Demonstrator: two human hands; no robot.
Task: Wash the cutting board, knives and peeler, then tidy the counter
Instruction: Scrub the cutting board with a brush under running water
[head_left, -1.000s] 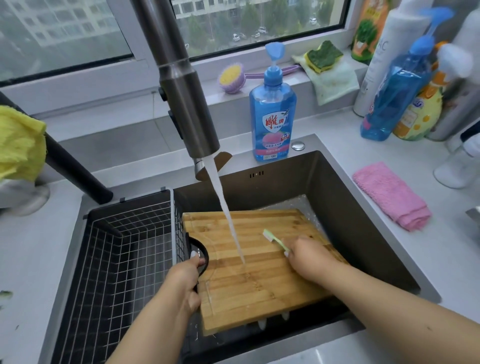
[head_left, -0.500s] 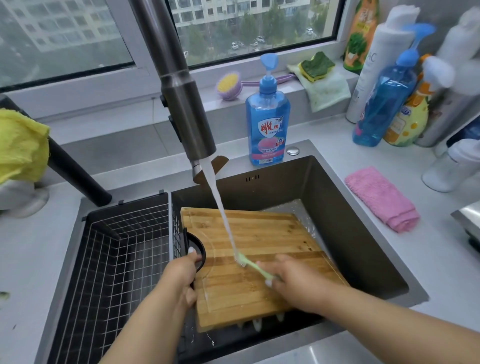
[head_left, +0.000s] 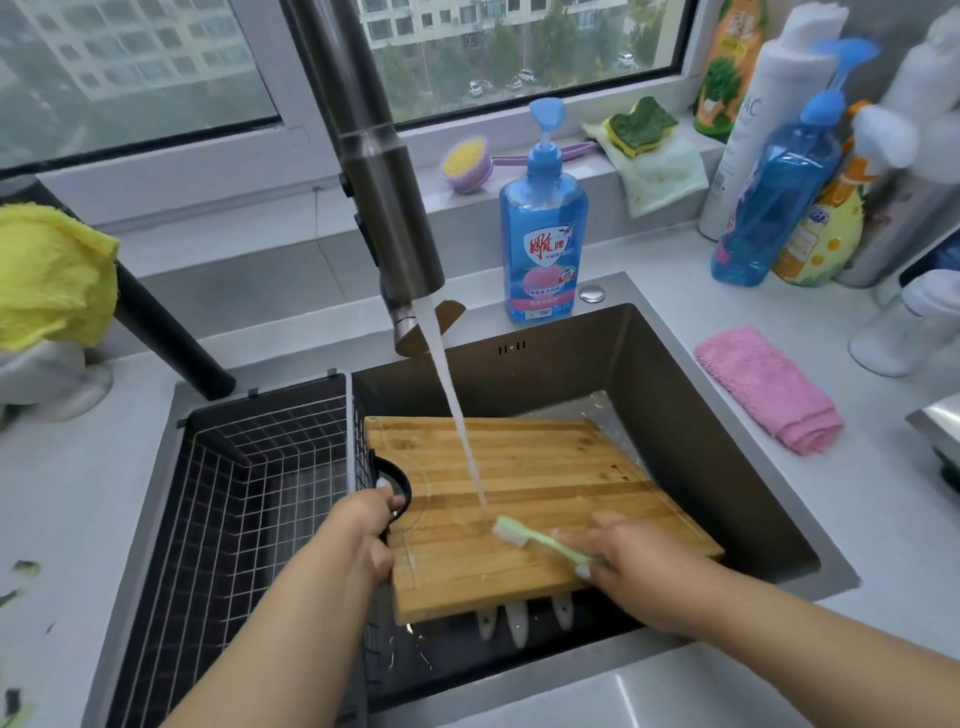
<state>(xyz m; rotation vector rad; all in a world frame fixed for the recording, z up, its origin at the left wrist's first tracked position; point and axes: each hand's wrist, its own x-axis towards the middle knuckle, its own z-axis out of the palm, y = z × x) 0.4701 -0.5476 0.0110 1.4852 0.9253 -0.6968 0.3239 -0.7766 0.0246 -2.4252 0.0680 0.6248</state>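
Head view, L hand (head_left: 363, 530) grips board (head_left: 519, 499), R hand (head_left: 634, 566) pinches toothbrush (head_left: 540, 540), sink (head_left: 727, 415)

The rectangular striped wooden cutting board (head_left: 524, 493) is laminated from light and dark strips; its surface is wet and slightly glossy under the water stream. The dark metal sink (head_left: 691, 415) has a brushed, matt finish. The tall faucet (head_left: 384, 208) is brushed metal with a dull sheen. The black wire basket (head_left: 249, 493) is a coated metal grid. The pale green toothbrush (head_left: 545, 543) looks like smooth plastic. The blue translucent soap bottle (head_left: 543, 228) is glossy plastic. The folded pink cloth (head_left: 769, 389) is fuzzy terry. The light grey table (head_left: 883, 519) is smooth and matt.
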